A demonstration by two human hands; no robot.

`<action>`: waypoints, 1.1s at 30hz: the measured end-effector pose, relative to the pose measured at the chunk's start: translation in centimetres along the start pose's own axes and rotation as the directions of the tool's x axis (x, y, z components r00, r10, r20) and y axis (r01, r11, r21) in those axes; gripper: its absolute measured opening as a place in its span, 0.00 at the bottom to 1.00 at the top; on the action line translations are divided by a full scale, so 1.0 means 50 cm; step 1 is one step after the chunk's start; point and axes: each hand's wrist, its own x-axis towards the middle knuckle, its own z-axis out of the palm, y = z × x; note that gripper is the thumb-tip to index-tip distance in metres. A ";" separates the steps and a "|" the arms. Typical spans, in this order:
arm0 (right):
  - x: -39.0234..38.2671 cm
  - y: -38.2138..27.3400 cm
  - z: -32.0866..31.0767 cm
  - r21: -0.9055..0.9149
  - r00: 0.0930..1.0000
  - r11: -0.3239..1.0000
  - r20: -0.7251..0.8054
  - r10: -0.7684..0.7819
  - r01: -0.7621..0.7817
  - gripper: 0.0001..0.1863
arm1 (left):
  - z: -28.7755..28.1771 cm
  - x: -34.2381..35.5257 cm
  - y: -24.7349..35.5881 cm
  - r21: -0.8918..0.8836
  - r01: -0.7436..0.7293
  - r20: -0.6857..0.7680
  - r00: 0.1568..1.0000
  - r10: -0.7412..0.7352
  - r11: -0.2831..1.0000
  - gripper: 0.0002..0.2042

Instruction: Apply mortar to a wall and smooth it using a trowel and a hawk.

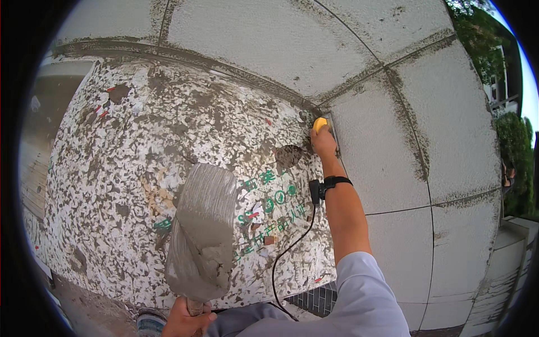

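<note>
My left hand (185, 320), low in the picture, is closed around the short handle of a broad flat trowel (193, 213). Its blade is coated with smooth wet grey mortar, and a thicker heap (216, 261) sits near the handle end. My right arm reaches far forward. There my right hand (324, 143) grips a small yellow-handled tool (320, 124) against the corner where the grey panels meet. A thin strip beside the fingers may be its blade; most of the tool is hidden by the hand.
A white surface (135, 168) spattered with grey mortar and bearing green print spreads beneath my arms. Jointed grey wall panels (370, 146) rise ahead and right, with mortar smears along the joints. A black band with a cable (275, 264) is on my right wrist. Greenery (514, 135) shows far right.
</note>
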 end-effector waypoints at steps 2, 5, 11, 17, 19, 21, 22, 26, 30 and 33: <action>0.006 -0.004 0.003 -0.019 1.000 1.000 -0.004 -0.009 0.009 0.31 | -0.017 0.024 -0.044 0.048 -0.094 0.070 0.993 0.091 0.994 0.15; -0.015 0.010 0.009 -0.053 1.000 0.999 0.001 -0.004 0.004 0.32 | 0.000 0.039 -0.038 0.048 -0.186 0.168 0.970 0.175 0.981 0.11; -0.117 0.134 -0.003 -0.058 0.999 0.998 0.045 -0.007 0.009 0.33 | 0.007 0.011 -0.030 0.101 -0.111 0.107 0.989 0.100 0.989 0.16; -0.204 0.245 -0.019 -0.057 0.999 0.998 0.032 -0.038 0.039 0.31 | -0.004 0.008 -0.021 0.129 -0.055 0.129 0.991 0.039 0.990 0.19; -0.229 0.249 -0.023 -0.024 0.999 1.000 0.046 -0.018 0.019 0.31 | -0.001 -0.008 -0.016 0.148 -0.005 0.115 0.993 -0.012 0.989 0.19; -0.226 0.284 -0.023 0.000 0.994 0.997 0.074 -0.076 0.077 0.29 | -0.003 -0.014 -0.020 0.097 -0.077 0.083 0.994 0.069 0.992 0.18; -0.249 0.307 -0.029 -0.012 0.994 0.998 0.092 -0.062 0.063 0.31 | -0.006 -0.016 -0.027 0.110 -0.100 0.148 0.985 0.083 0.989 0.18; -0.337 0.374 -0.031 -0.009 0.989 0.999 0.140 0.045 -0.044 0.32 | -0.006 -0.016 -0.023 0.141 -0.021 0.168 0.986 -0.003 0.990 0.18; -0.390 0.415 -0.063 -0.058 0.995 0.997 0.087 0.049 -0.044 0.32 | -0.027 -0.018 -0.017 0.125 -0.095 0.269 0.961 0.059 0.988 0.16; -0.371 0.318 -0.103 -0.084 1.000 0.996 0.000 0.030 -0.030 0.28 | -0.041 -0.024 -0.009 0.105 -0.134 0.238 0.965 0.106 0.985 0.15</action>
